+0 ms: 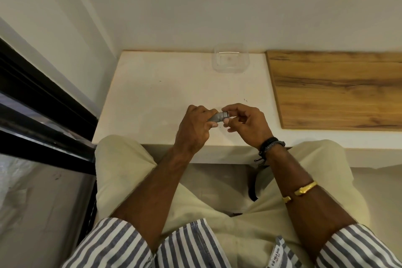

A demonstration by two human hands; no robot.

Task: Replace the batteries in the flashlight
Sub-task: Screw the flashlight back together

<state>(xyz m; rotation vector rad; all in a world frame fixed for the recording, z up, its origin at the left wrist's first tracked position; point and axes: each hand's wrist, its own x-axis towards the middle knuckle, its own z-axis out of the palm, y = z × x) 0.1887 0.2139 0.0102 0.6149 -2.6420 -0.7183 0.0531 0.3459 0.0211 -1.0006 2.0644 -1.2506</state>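
Observation:
A small grey metal flashlight [218, 116] lies level between both hands, just above the white table [152, 98] near its front edge. My left hand [194, 128] is wrapped around the flashlight's body, hiding most of it. My right hand [243, 123] pinches the flashlight's right end with thumb and forefinger. No loose batteries show anywhere.
A clear plastic container [231, 58] stands at the back of the table against the wall. A wooden board [339, 87] covers the table's right part. A dark window frame [43, 104] runs along the left. My knees sit under the front edge.

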